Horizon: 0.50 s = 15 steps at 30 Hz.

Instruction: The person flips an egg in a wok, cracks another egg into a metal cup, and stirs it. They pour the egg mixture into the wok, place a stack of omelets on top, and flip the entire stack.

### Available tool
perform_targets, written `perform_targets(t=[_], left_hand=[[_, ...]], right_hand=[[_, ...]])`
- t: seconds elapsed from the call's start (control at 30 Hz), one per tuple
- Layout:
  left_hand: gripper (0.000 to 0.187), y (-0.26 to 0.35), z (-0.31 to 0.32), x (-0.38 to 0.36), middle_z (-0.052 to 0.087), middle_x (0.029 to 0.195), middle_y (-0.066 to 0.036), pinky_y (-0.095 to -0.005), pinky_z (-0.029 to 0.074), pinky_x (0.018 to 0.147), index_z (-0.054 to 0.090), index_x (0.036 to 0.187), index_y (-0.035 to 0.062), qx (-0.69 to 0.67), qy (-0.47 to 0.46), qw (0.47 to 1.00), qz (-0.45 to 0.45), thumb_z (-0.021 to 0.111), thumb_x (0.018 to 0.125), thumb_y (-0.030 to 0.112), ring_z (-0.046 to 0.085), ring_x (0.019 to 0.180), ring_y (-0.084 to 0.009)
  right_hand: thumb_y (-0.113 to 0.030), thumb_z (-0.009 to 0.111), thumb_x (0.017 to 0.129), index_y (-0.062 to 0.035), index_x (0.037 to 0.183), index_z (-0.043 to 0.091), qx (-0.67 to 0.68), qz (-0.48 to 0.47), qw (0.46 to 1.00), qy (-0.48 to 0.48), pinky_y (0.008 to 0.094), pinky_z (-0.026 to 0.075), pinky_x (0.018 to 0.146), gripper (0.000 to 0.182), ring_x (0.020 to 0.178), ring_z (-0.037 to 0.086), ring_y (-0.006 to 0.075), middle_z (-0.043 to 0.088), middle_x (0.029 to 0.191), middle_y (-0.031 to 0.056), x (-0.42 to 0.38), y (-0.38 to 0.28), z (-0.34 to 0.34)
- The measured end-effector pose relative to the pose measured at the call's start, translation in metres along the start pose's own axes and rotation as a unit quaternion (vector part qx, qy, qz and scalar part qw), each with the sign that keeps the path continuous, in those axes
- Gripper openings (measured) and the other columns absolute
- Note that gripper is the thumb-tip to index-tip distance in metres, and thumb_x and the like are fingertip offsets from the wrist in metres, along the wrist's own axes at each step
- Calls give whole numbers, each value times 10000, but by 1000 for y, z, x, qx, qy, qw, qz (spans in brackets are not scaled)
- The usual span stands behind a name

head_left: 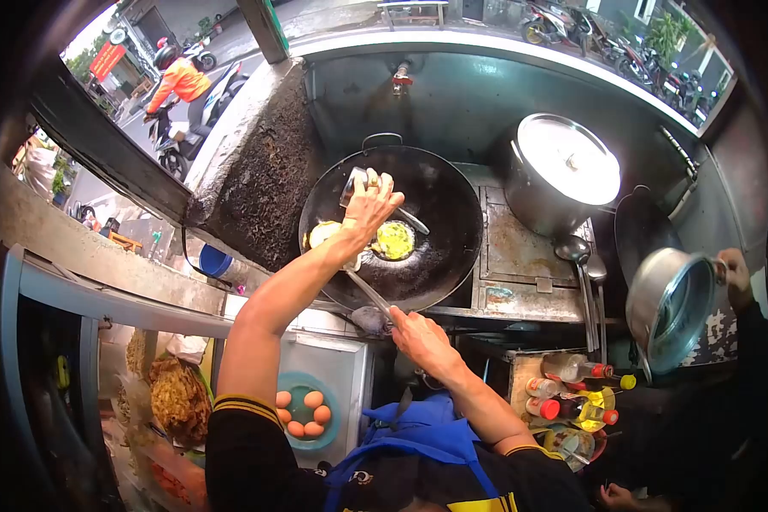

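A large black wok (452,192) sits on the stove in front of me. My left hand (374,205) is over it, closed around a small shiny cup-like container (353,185), tilted; its contents are hidden. My right hand (425,343) grips the long metal handle of a spatula (369,294), whose blade is mostly hidden near my left wrist. A yellow-green egg mixture (394,241) lies in the wok, just right of my left wrist. A paler fried piece (323,233) is left of the wrist. A pale utensil end (415,223) shows beyond my left hand.
A lidded steel pot (563,171) stands right of the wok. Two ladles (573,250) lie beside it. Another person's hand (736,277) holds a metal pan (670,303). Several eggs (314,398) are on a tray below left; sauce bottles (563,369) stand at right.
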State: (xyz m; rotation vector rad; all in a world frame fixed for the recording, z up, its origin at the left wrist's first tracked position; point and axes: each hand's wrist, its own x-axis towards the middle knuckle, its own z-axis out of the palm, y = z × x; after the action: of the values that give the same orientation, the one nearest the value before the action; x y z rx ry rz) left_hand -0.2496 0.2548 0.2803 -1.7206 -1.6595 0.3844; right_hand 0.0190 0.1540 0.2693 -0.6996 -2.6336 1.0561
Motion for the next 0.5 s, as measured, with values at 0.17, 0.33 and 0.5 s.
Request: perform_targets(t=[0.17,0.33,0.5], left_hand=[[207,23,13,-2,515,1381,-152,-599,427,980,591,1152,198,-32,-52,998,8,535,963,260,504,1282,-432],[213,35,17,-6,531,1343,-148,-632,391,996,570,1168,229,-19,-72,997,13,537,963,277,486,1293,-426],[237,0,-17,2,514,1357,-157,-606,398,1003,568,1171,208,10,-46,999,4,560,951,296,487,1287,-412]], right_hand=[[-161,548,936,-73,1161,481,4,23,999,-24,580,521,650,251,757,653,471,628,793,241,0,-1,-2],[-160,549,933,-72,1136,485,-2,39,999,-30,580,527,650,231,756,655,478,635,798,247,-1,-1,-2],[-165,553,931,-72,1100,492,9,10,1000,-3,580,520,640,202,755,656,471,630,781,241,-1,2,0]])
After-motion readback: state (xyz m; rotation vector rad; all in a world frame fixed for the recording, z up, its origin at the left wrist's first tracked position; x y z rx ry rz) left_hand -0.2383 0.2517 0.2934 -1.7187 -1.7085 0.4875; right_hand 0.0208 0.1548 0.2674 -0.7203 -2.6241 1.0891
